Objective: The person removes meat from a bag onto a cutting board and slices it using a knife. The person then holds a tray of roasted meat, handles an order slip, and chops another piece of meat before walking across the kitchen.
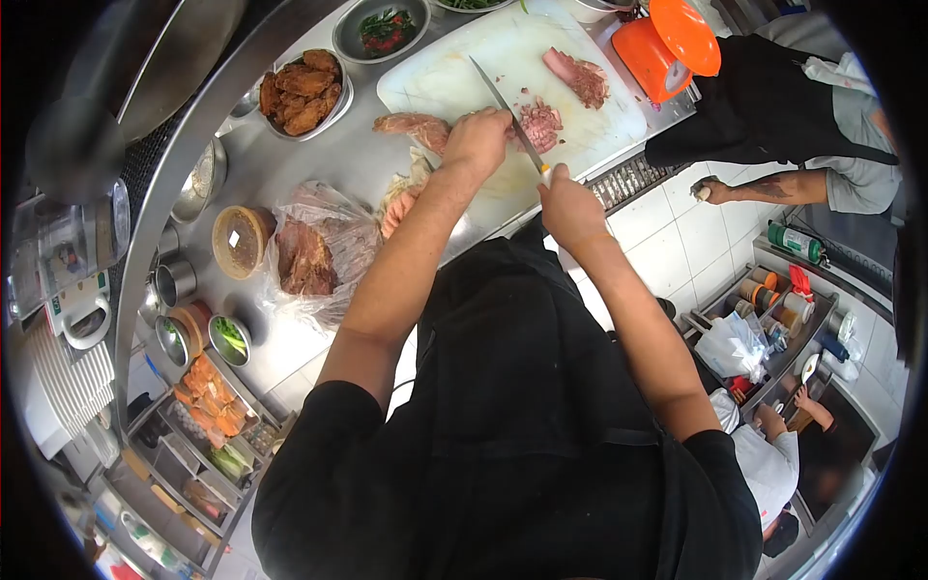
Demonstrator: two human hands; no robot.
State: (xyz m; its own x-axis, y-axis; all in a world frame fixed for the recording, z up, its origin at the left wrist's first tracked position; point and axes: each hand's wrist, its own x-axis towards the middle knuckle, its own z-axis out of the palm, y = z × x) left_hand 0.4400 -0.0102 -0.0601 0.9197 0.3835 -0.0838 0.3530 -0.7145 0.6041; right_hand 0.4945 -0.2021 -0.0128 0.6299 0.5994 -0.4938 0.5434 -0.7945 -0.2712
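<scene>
My right hand [572, 208] is closed around the handle of a kitchen knife [505, 104], its long blade slanting up and left over the white cutting board [440, 82]. Against the blade's left side, my left hand [477, 143] curls its fingers over a piece of raw meat [414, 127]; the fingertips are partly hidden. Small diced meat [541, 126] lies in a pile just right of the blade. Farther up the board rests another raw meat chunk [578, 79]. Beside my left forearm sits a clear plastic bag [340, 227] with a large piece of meat [305, 257].
An orange kitchen scale [657, 53] stands at the board's right end. Left of the board are a bowl of browned fried pieces [302, 92], a bowl with greens [387, 29] and a lidded tub [239, 240]. A co-worker's arm [773, 187] reaches in at right.
</scene>
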